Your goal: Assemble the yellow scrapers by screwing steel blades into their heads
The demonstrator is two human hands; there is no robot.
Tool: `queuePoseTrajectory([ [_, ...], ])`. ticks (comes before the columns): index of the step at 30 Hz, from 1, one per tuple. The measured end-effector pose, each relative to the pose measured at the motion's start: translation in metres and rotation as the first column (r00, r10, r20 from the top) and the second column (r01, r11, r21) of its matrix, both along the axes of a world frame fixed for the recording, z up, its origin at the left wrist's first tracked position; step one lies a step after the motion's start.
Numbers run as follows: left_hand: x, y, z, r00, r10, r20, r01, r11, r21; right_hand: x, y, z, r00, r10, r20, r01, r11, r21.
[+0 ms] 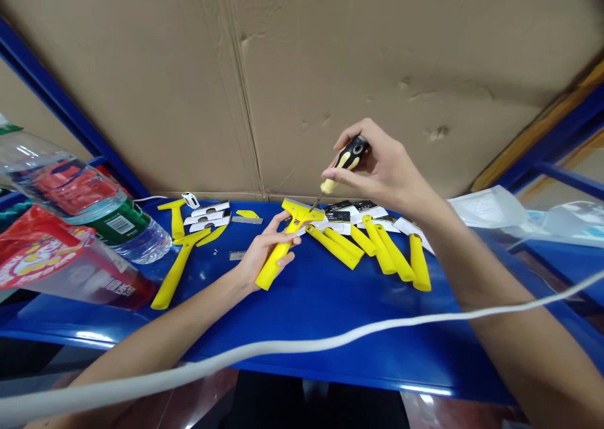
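Head view, and from where I stood the person's left hand (267, 251) was wrapped around the handle of a yellow scraper (275, 263), holding it tilted above the blue table (302, 303), its T-shaped head at the far end. The right hand (380, 165) gripped a black-and-cream screwdriver (348, 158), its shaft slanting down to the right part of that head; I couldn't tell whether the tip was seated in a screw. To the right of the scraper lay a row of loose yellow handles (334, 248), with black-and-white cards beyond them. To the left lay a second T-shaped scraper (175, 281), near a water bottle (125, 221) and a red-topped cup (94, 272). A white cable (349, 336) crossed the near side.
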State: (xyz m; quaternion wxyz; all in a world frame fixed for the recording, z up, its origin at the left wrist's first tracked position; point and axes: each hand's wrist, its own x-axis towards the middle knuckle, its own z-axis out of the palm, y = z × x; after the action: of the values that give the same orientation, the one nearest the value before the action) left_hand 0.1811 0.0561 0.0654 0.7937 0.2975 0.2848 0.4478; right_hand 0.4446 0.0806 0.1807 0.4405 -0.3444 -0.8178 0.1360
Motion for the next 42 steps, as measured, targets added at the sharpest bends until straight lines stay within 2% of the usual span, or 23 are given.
queuePoseTrajectory([
  [4, -0.001, 0.001, -0.002, 1.0, 0.004, 0.02, -0.004, 1.0, -0.004, -0.001, -0.001, 0.0, 0.997, -0.072, 0.006, 0.072, 0.996, 0.045],
  [13, -0.001, 0.001, -0.004, 0.999, 0.002, 0.036, -0.002, 1.0, -0.006, -0.002, 0.001, -0.001, 0.998, -0.062, 0.022, 0.061, 0.998, 0.028],
  [16, -0.001, 0.001, -0.004, 1.0, 0.013, 0.017, -0.013, 1.0, -0.001, -0.004, -0.002, 0.0, 0.998, -0.028, 0.056, 0.026, 0.999, 0.036],
  [19, -0.001, 0.002, -0.006, 1.0, 0.012, -0.003, -0.012, 1.0, -0.001, -0.007, -0.007, 0.002, 0.992, 0.064, 0.113, -0.065, 0.998, 0.003],
  [22, -0.001, 0.003, -0.007, 1.0, 0.012, -0.017, -0.012, 1.0, 0.013, -0.009, -0.01, 0.003, 0.986, 0.151, 0.063, -0.146, 0.985, -0.089],
  [24, -0.002, 0.004, -0.007, 1.0, 0.015, -0.02, -0.015, 0.999, 0.029, -0.009, -0.009, 0.001, 0.987, 0.157, 0.026, -0.153, 0.981, -0.119],
  [31, -0.005, 0.003, -0.008, 0.998, -0.023, -0.053, 0.025, 0.998, 0.049, -0.01, -0.003, -0.004, 0.997, -0.001, 0.078, -0.002, 0.999, 0.038],
  [34, -0.005, 0.003, -0.007, 0.999, -0.024, -0.043, 0.026, 0.999, 0.044, -0.011, -0.006, -0.003, 0.992, 0.071, 0.102, -0.077, 0.996, 0.051],
  [38, -0.003, 0.002, -0.001, 1.0, 0.018, -0.026, -0.017, 0.999, 0.027, -0.015, -0.008, -0.004, 0.977, 0.215, 0.006, -0.214, 0.976, -0.041],
  [42, -0.002, 0.001, -0.001, 0.999, 0.025, -0.032, -0.024, 0.999, 0.026, -0.017, -0.004, -0.009, 0.994, 0.108, 0.031, -0.109, 0.994, 0.03],
])
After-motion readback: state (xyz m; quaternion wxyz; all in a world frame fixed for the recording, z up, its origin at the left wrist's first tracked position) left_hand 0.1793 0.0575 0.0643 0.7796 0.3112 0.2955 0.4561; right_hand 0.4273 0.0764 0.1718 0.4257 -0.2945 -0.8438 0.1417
